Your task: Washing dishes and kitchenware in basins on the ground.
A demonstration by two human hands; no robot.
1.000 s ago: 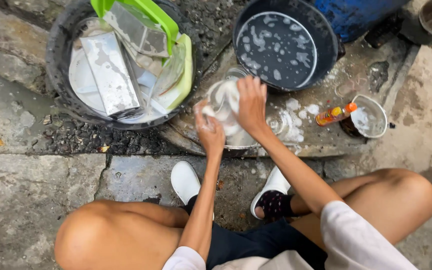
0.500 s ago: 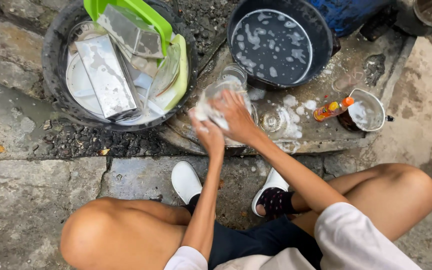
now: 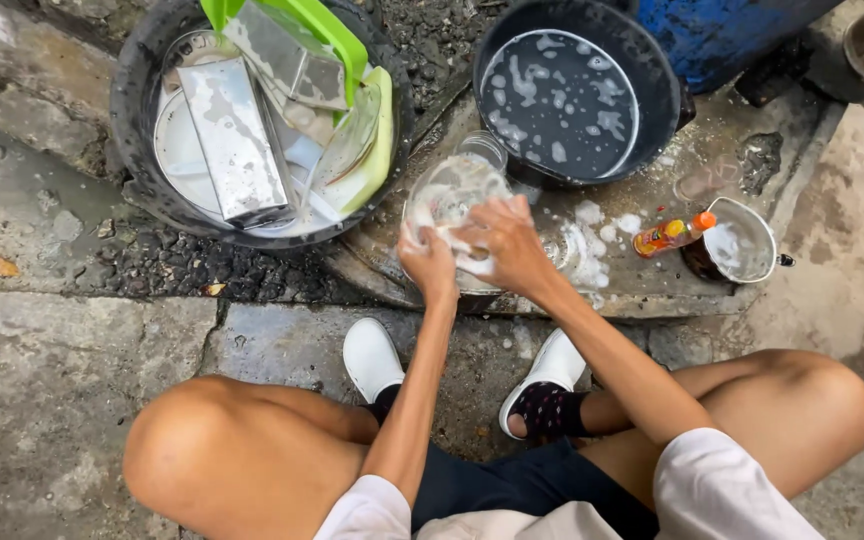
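To the left of the grip, a black tub point(image 3: 142, 120) is seen stacked with metal trays point(image 3: 232, 135) and green plastic pieces point(image 3: 337, 35), so part of the washing is judged done. A soapy clear glass jar point(image 3: 452, 190) is held over the wet slab: the left hand point(image 3: 428, 262) is closed on its near side and the right hand point(image 3: 507, 245) is pressed around it, foam showing between the fingers. To the right, a tub of sudsy water point(image 3: 562, 90), a small orange-capped bottle point(image 3: 670, 234) and a foamy metal cup point(image 3: 742, 240) are seen, the jar seemingly not yet rinsed.

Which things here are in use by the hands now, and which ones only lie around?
In use: left hand, right hand, soapy glass jar.

Lying about: orange bottle, metal cup, dark pot of sudsy water, black tub of trays.
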